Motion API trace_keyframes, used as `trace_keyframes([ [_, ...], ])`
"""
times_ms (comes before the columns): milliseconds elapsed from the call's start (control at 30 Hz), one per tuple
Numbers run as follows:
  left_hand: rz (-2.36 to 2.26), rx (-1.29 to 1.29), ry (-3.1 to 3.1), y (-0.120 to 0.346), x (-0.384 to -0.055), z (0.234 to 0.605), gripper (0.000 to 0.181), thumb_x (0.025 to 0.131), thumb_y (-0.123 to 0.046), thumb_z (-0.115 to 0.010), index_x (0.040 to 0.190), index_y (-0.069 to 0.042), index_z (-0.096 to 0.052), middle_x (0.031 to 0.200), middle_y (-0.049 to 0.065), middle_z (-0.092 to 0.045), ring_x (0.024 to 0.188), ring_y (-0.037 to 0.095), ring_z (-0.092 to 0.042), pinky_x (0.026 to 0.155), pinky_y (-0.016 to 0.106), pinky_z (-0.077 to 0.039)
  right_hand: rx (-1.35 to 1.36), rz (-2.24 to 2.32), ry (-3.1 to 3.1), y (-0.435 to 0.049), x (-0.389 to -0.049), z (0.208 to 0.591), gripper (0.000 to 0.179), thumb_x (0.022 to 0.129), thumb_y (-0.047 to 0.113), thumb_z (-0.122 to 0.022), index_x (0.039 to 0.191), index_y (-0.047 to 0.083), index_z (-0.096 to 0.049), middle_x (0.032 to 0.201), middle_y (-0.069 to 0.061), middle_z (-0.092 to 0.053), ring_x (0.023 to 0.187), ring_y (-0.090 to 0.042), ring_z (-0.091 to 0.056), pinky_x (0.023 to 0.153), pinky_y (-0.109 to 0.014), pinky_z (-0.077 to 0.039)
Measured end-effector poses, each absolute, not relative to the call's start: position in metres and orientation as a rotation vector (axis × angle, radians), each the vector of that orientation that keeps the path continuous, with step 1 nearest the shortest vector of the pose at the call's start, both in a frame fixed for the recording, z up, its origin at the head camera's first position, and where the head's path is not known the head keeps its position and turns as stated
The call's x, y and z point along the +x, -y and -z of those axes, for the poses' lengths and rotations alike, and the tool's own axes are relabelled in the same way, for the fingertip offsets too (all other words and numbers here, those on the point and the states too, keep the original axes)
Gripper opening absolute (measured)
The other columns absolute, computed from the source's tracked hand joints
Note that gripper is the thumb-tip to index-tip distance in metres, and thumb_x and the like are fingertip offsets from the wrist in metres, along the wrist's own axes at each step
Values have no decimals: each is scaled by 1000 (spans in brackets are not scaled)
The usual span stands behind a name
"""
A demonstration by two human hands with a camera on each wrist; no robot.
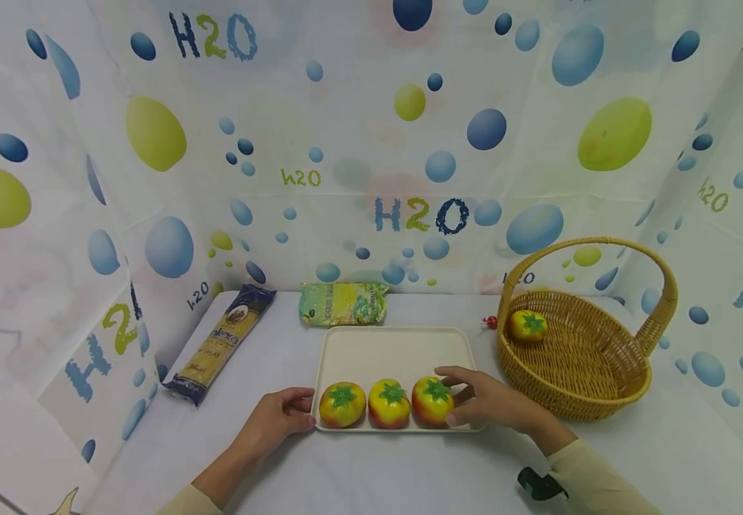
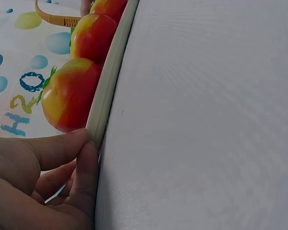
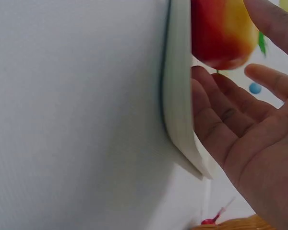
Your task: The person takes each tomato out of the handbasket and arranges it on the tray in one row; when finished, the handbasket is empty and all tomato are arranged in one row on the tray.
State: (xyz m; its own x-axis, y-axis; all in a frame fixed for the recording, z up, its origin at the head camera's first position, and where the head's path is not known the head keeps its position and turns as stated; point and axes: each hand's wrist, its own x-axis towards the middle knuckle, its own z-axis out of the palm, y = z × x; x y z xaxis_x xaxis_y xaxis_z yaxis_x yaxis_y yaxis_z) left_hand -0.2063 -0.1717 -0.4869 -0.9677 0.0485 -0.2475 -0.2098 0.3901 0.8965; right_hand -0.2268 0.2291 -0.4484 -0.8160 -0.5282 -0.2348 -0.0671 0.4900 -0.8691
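On the front edge of a cream tray point(image 1: 397, 350) stand three yellow-red toy tomatoes with green leaf tops: a left one point(image 1: 342, 405), a middle one point(image 1: 389, 404) and a right one point(image 1: 432, 402). My left hand point(image 1: 283, 415) pinches the tray's front left corner between thumb and fingers, as the left wrist view also shows at the rim point(image 2: 102, 110). Around the right tomato's right side my right hand point(image 1: 488, 400) is spread, fingers loosely bent. In the right wrist view, these fingers point(image 3: 235, 103) lie beside the tray's rim, just off the tomato point(image 3: 225, 36).
A wicker basket point(image 1: 603, 397) with a tall handle stands at right, holding one more toy tomato point(image 1: 528, 325). Behind the tray lies a green-yellow packet point(image 1: 343, 303); at left, a pasta bag point(image 1: 223, 343). A small red object point(image 1: 490, 322) sits beside the basket.
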Motion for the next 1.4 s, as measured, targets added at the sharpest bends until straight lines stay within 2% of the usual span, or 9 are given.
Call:
trace_keyframes([
  [233, -1600, -148, -2422, 170, -205, 486, 53, 79, 1, -81, 130, 0, -65, 104, 5, -69, 91, 18, -63, 80, 33, -57, -500, 1274, -2343, -246, -219, 423, 82, 89, 31, -80, 157, 14, -37, 149, -22, -48, 128, -41, -56, 97, -53, -54],
  [367, -1603, -155, -2420, 170, -205, 485, 53, 80, 1, -81, 130, -1, -65, 105, 6, -69, 91, 18, -63, 80, 33, -57, -532, 1267, -2434, -264, -213, 400, 79, 89, 34, -79, 156, 20, -40, 149, -19, -50, 129, -43, -55, 96, -43, -55],
  [500, -1597, -150, -2417, 171, -206, 487, 53, 80, 0, -81, 131, -1, -65, 105, 6, -69, 91, 18, -63, 80, 33, -57, -518, 1247, -2573, -289, -211, 379, 75, 90, 37, -77, 155, 23, -42, 147, -12, -54, 127, -36, -56, 94, -31, -55],
  [633, -1593, -136, -2418, 171, -208, 488, 54, 80, -1, -82, 131, -2, -65, 105, 5, -68, 91, 18, -62, 80, 33, -57, -473, 1272, -2680, -318, -217, 365, 75, 93, 33, -75, 156, 15, -39, 145, -15, -55, 124, -34, -59, 90, -26, -55],
  [900, -1587, -147, -2423, 172, -208, 488, 54, 80, -2, -82, 131, -2, -65, 105, 5, -69, 91, 18, -62, 80, 33, -57, -290, 1297, -2828, -365, -236, 364, 73, 99, 39, -66, 160, 15, -32, 150, -16, -48, 125, -23, -57, 87, -14, -49],
  [1033, -1587, -145, -2427, 172, -207, 488, 53, 80, -2, -82, 130, -2, -66, 104, 5, -69, 90, 18, -63, 79, 33, -57, -174, 1348, -2777, -380, -248, 368, 82, 98, 44, -65, 162, 11, -24, 154, -19, -42, 125, -20, -56, 88, -18, -52],
  [1233, -1590, -137, -2442, 172, -206, 485, 54, 79, 0, -82, 131, 1, -64, 105, 7, -69, 89, 17, -65, 79, 32, -57, -7, 1543, -2603, -392, -275, 375, 91, 99, 41, -65, 164, 8, -11, 160, -25, -29, 102, 8, -59, 92, -25, -55],
  [1300, -1595, -141, -2437, 171, -206, 485, 54, 79, 0, -81, 131, 0, -64, 105, 7, -69, 89, 18, -65, 79, 33, -57, 51, 1555, -2574, -393, -284, 377, 91, 99, 41, -65, 164, 6, -10, 161, -28, -26, 102, 6, -59, 93, -25, -55],
  [1400, -1592, -155, -2429, 170, -205, 485, 53, 80, 0, -81, 130, -1, -65, 104, 6, -69, 89, 17, -64, 80, 33, -57, 112, 1517, -2555, -393, -293, 381, 92, 99, 40, -65, 163, 5, -9, 161, -31, -24, 119, -13, -58, 98, -32, -54],
])
